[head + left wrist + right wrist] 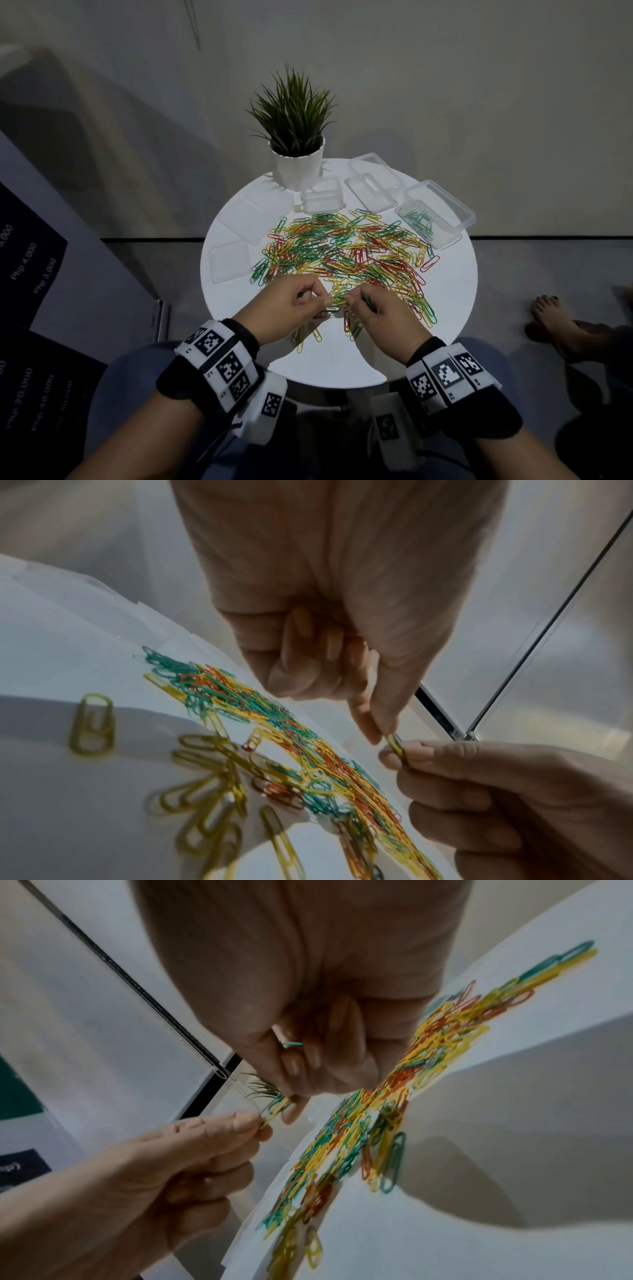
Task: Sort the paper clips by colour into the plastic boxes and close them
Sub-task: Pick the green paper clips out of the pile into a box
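Note:
A big heap of green, yellow and red paper clips (342,253) covers the round white table (335,359). My left hand (327,303) and right hand (349,301) meet above the heap's near edge. Both pinch the same small yellow-and-green bunch of clips (395,744) (274,1112) between thumb and forefinger, one hand at each end. The right hand's curled fingers also hold green clips (291,1044) (370,303). A clear open box (428,226) at the right back holds several green clips. Other clear boxes (371,186) (322,198) (231,262) look empty.
A potted plant (296,137) stands at the table's back edge, next to the boxes. Loose yellow clips (92,723) lie on the near side of the table. Another person's bare foot (555,322) rests on the floor to the right.

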`<action>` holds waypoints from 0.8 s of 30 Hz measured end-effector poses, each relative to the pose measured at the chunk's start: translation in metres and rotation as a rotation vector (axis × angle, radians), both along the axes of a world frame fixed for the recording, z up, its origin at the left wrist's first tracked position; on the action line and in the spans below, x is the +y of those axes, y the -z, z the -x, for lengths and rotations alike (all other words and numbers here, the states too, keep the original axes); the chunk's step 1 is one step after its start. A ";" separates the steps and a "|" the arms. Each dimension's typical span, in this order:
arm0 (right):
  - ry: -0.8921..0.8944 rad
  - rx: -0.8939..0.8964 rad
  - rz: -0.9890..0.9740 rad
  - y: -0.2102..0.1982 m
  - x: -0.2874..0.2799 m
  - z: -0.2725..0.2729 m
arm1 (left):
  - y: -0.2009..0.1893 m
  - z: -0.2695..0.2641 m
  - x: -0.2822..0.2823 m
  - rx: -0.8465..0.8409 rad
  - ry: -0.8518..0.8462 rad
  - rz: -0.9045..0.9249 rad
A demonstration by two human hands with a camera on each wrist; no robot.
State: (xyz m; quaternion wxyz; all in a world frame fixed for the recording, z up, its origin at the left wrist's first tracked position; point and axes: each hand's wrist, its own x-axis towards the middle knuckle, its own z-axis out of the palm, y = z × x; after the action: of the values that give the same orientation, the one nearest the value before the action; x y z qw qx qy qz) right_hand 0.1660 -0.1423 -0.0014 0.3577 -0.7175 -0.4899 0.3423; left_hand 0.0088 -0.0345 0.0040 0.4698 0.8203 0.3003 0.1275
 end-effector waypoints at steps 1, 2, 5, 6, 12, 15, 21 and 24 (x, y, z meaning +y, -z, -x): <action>0.008 0.011 0.001 -0.001 0.000 0.000 | 0.001 -0.001 -0.001 -0.010 -0.010 0.007; 0.015 0.015 0.005 -0.001 0.000 0.000 | 0.002 -0.002 -0.002 -0.013 -0.026 0.004; 0.014 -0.017 -0.001 -0.001 -0.001 0.001 | 0.005 -0.004 -0.001 -0.004 -0.075 -0.003; 0.000 -0.059 -0.005 0.000 -0.001 0.002 | 0.006 -0.004 -0.001 -0.001 -0.080 0.000; 0.006 -0.538 0.032 -0.002 -0.002 0.003 | 0.006 -0.004 -0.002 0.046 -0.063 0.004; 0.045 -0.576 -0.003 -0.008 -0.005 -0.002 | 0.002 0.001 0.000 0.028 -0.063 -0.002; 0.189 -0.038 -0.175 -0.011 -0.001 -0.011 | 0.000 0.002 0.008 0.323 0.081 -0.222; 0.306 0.212 -0.152 -0.010 0.001 -0.020 | -0.002 0.002 0.009 0.543 0.092 -0.438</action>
State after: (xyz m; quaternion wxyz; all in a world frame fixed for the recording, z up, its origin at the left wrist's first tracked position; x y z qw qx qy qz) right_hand 0.1855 -0.1411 0.0083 0.5085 -0.7143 -0.3593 0.3197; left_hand 0.0073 -0.0252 0.0063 0.1910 0.9181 0.3428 -0.0553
